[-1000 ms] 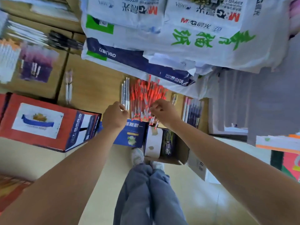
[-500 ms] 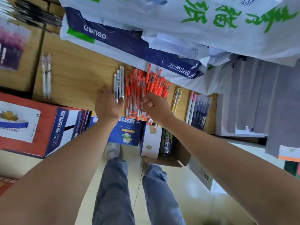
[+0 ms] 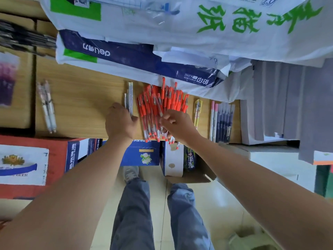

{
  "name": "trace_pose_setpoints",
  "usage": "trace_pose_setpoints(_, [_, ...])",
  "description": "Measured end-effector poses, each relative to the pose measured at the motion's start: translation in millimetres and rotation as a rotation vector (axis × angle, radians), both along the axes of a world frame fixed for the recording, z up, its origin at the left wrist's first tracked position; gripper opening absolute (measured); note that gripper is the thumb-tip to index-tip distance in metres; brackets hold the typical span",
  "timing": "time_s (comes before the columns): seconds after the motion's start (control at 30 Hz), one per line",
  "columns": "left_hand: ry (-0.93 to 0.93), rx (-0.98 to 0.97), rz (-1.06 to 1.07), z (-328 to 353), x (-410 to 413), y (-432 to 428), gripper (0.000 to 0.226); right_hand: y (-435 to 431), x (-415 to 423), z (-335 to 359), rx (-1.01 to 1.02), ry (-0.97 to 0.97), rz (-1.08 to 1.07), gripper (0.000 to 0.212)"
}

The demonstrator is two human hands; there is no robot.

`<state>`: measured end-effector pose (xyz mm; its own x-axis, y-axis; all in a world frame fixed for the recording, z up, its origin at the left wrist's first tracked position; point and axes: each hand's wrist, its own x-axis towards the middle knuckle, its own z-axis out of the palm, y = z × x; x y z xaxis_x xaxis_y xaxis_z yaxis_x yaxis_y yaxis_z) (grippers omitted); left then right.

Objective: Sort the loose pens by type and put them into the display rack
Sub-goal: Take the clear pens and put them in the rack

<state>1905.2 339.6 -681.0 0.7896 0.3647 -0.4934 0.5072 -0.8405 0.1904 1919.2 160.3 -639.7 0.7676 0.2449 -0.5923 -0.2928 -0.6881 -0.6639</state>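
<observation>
The arms behind the left hand (image 3: pixel 120 121) and the right hand (image 3: pixel 178 123) are bare all the way back to the edge of the view. Below the hands are two legs in soft grey-blue trousers (image 3: pixel 133 213). The cloth has folds and creases. The leg under the right hand has a paler, worn-looking patch near the knee. Under the left hand, a grey shoe (image 3: pixel 130 173) peeks out from the trouser leg. The other foot is hidden.
</observation>
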Motion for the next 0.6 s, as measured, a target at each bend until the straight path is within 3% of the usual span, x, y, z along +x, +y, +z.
trace_pose_setpoints(0.2, [0.15, 0.092, -0.136, -9, 9, 4, 0.065, 5, 2, 3, -0.008, 0.021, -0.041, 0.012])
trace_pose_setpoints(0.4, [0.118, 0.145, -0.242, -11, 4, 10, 0.047, 7, 4, 5, 0.013, 0.005, -0.066, 0.01])
trace_pose_setpoints(0.6, [0.176, 0.293, -0.404, -4, -1, 11, 0.066, 16, 5, 2, 0.027, -0.028, -0.068, 0.011])
